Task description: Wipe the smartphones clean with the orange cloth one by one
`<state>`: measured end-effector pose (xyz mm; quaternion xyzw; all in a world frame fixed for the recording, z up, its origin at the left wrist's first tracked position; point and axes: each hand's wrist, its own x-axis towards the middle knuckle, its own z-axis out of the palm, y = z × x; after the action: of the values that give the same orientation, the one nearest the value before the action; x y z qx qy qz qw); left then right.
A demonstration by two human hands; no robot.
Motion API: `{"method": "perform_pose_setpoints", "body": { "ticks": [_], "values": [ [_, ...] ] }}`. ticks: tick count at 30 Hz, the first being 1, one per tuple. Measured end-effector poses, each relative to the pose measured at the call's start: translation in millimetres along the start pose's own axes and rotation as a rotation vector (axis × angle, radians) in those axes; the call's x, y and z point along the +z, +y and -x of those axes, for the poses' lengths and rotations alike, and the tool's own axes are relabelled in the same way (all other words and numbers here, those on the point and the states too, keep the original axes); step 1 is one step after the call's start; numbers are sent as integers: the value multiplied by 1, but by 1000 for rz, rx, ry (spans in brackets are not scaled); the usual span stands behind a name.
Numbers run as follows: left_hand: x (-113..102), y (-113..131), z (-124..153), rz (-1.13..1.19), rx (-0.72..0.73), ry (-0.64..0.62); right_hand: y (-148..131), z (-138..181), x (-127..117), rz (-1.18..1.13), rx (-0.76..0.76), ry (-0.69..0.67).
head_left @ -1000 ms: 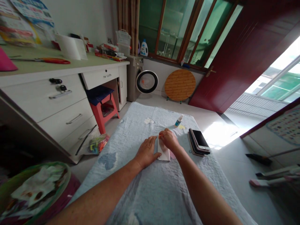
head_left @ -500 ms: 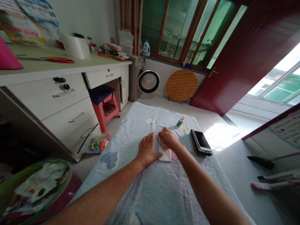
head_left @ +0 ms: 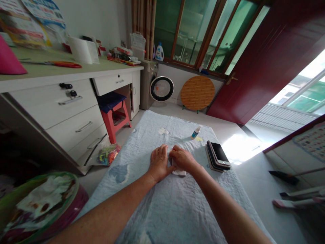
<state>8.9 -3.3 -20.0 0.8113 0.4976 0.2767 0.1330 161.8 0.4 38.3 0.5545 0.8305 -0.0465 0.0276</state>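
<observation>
A white phone-like slab [head_left: 179,173] lies flat on the cloth-covered surface [head_left: 162,213], mostly hidden beneath my right hand. Fingers stretched out, my left hand [head_left: 159,162] rests flat on the cloth at its left side, the thumb touching its near left edge. My right hand [head_left: 183,158] is over the slab with its fingers curled and pressed together; what they hold, if anything, is hidden. A small spray bottle [head_left: 195,133] with a blue label stands beyond my right hand. To the right sits a stack of phones [head_left: 218,154], the top one with a black screen.
Left of the covered surface are a white desk [head_left: 68,98], a red stool [head_left: 115,117] and a bin [head_left: 81,195] holding crumpled tissues. A washing machine [head_left: 149,91] with its round door open and a round wooden tabletop [head_left: 197,93] stand at the back.
My right hand has come nearer along the slab and covers more of it. My left hand has stayed in place.
</observation>
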Motion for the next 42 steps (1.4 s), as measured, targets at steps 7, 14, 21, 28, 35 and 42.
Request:
{"method": "perform_pose_setpoints", "body": {
  "ticks": [7,14,21,28,35,42],
  "values": [
    [-6,3,-1,8,-4,-14,1,-5,2,-29,23,16],
    [-6,3,-1,-18,2,-41,8,-17,5,-77,66,32],
    [-16,9,-2,-33,14,-105,15,-33,-2,-54,104,0],
    [-22,12,-2,22,97,-163,17,-38,0,-46,108,-28],
    [-26,13,-2,-13,108,-185,15,-35,5,-38,126,27],
    [-28,14,-1,-85,131,-177,14,-36,7,-23,134,28]
  ]
}}
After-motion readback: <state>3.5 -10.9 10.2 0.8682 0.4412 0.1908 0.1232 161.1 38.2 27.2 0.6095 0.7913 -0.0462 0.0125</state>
